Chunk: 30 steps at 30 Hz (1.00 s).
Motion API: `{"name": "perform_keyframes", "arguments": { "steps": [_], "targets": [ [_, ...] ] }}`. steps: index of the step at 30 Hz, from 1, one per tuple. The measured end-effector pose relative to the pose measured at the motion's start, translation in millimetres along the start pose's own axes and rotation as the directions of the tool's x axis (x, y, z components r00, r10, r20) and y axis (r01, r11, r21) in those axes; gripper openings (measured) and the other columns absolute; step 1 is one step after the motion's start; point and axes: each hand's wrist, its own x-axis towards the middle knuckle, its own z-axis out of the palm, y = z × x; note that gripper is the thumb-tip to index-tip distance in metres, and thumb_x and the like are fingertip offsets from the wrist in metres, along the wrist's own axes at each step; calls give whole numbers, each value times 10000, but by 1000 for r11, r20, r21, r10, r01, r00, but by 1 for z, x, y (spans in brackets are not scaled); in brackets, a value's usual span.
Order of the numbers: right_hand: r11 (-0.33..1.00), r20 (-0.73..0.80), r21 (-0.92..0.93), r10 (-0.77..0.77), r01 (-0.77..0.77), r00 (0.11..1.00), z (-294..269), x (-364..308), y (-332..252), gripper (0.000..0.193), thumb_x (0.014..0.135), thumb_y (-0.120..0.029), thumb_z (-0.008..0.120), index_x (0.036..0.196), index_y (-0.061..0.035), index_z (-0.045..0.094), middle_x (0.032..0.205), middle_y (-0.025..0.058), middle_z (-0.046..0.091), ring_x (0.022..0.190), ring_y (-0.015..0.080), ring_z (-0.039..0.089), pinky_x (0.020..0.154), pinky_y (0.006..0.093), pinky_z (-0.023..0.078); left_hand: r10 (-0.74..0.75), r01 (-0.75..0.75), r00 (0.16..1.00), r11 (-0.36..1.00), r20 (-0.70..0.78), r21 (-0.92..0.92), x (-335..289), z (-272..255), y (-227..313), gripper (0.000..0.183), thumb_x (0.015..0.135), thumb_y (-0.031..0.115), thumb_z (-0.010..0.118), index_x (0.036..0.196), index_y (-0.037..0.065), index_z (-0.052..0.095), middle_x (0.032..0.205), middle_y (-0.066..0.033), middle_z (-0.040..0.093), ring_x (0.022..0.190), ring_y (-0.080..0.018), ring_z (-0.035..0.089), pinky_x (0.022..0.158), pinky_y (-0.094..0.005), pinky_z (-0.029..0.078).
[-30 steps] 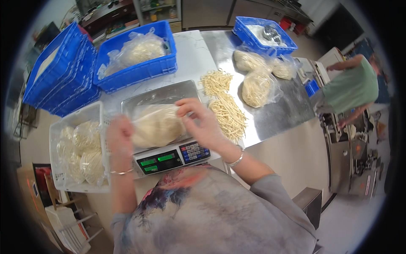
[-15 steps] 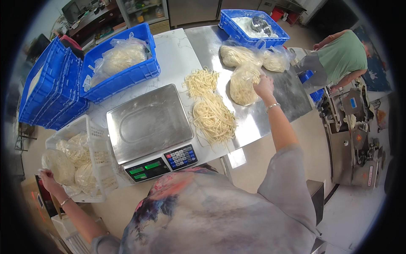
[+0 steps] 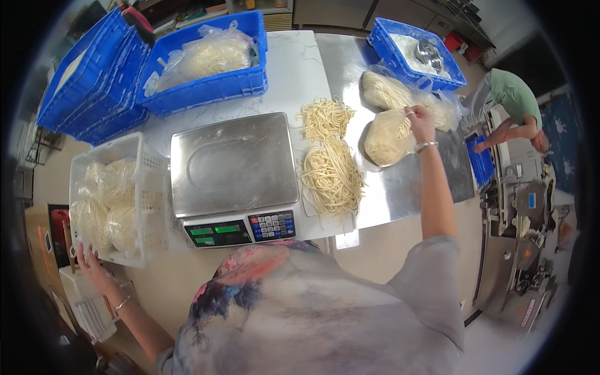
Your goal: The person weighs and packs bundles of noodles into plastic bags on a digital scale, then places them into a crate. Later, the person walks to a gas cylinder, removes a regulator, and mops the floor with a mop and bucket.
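My left hand (image 3: 92, 265) is open, fingers apart, just off the near corner of a white plastic basket (image 3: 142, 237). Several clear bags of noodles (image 3: 122, 229) lie inside that basket. On the steel part of the table, my right hand (image 3: 421, 122) pinches the upper right edge of a clear plastic bag of noodles (image 3: 386, 142), which rests on the surface. Two loose heaps of pale noodles, a smaller far heap (image 3: 326, 119) and a larger near heap (image 3: 331, 177), lie between this bag and a weighing scale (image 3: 234, 165) with a bare steel pan.
More bagged noodles (image 3: 382, 89) lie beyond my right hand. A blue crate (image 3: 409, 70) with white powder and a metal bowl stands behind them. Another blue crate (image 3: 206, 87) holds bagged noodles, beside stacked blue crates (image 3: 94, 87). A person in green (image 3: 515, 94) bends at the right.
My left hand has let go of a bag at the basket and drawn back, its fingers spreading. My right hand has shifted to the bag's upper edge. The co-worker has bent lower.
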Motion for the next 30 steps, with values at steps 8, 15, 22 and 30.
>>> {"name": "perform_keyframes", "arguments": {
  "steps": [8,15,22,30],
  "targets": [
    [921,440,274,-376,277,816,0,-41,-181,184,825,-177,681,692,-63,624,613,-72,528,562,15,421,517,193,313,16,52,937,982,350,-183,-53,87,45,353,919,120,491,1253,6,501,1247,-78,527,1098,-170,522,911,-287,412],
    [732,570,555,-681,396,459,80,-85,-286,179,826,-151,669,709,-27,616,662,-49,554,634,34,480,582,195,375,172,119,751,914,638,-387,-90,160,69,281,907,67,503,1184,25,535,1239,-90,515,1048,-138,526,905,-278,412],
    [677,622,459,-708,576,336,177,-165,-295,228,758,-15,621,983,-49,634,926,57,621,907,161,569,841,298,443,74,185,775,923,628,-337,-92,133,51,263,905,70,509,1161,29,552,1233,-69,523,1040,-125,533,906,-272,406],
    [804,282,372,-574,464,769,142,-176,-236,339,786,64,508,1100,-28,596,1077,63,627,1034,161,574,937,299,424,29,160,817,948,576,-276,-82,120,59,263,916,104,527,1158,8,559,1137,-46,582,1056,-120,528,915,-264,399]
  ]
}}
